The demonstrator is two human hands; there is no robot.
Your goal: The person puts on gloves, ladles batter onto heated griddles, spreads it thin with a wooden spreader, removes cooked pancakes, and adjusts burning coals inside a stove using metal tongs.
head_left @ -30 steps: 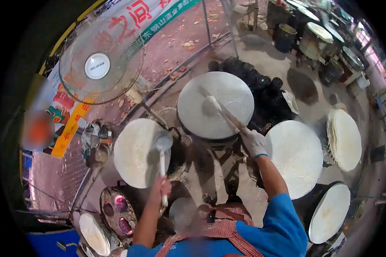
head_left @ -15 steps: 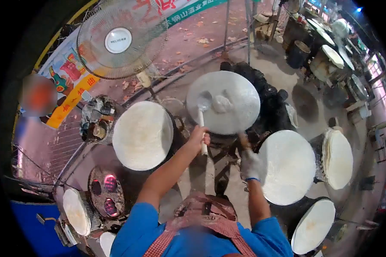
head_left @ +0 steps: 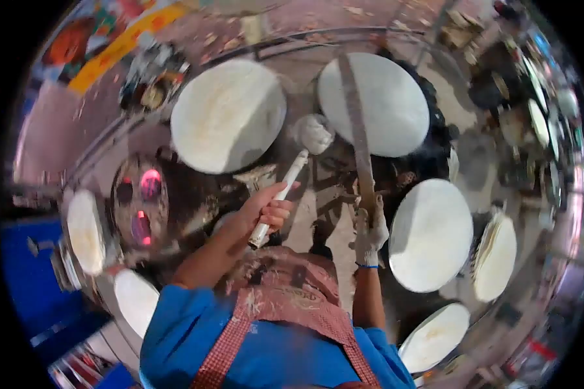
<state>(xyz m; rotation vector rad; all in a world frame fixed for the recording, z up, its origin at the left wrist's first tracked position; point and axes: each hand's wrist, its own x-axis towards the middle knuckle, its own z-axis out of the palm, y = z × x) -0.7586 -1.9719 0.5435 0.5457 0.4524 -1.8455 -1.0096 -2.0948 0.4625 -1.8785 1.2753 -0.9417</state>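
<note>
Left hand [head_left: 272, 209] gripping ladle [head_left: 295, 171], head hanging between left griddle [head_left: 281, 123] and centre griddle [head_left: 399, 104]; gloved right hand [head_left: 370, 236] gripping scraper [head_left: 354, 110], crossing latter's near rim.

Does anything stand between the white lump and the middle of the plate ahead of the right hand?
Yes, in this view: the long blade in the right hand crosses the plate, between its middle and the lump.

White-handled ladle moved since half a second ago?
Yes: the ladle moved left and nearer the wearer, off the round white-coated far middle griddle.
</note>
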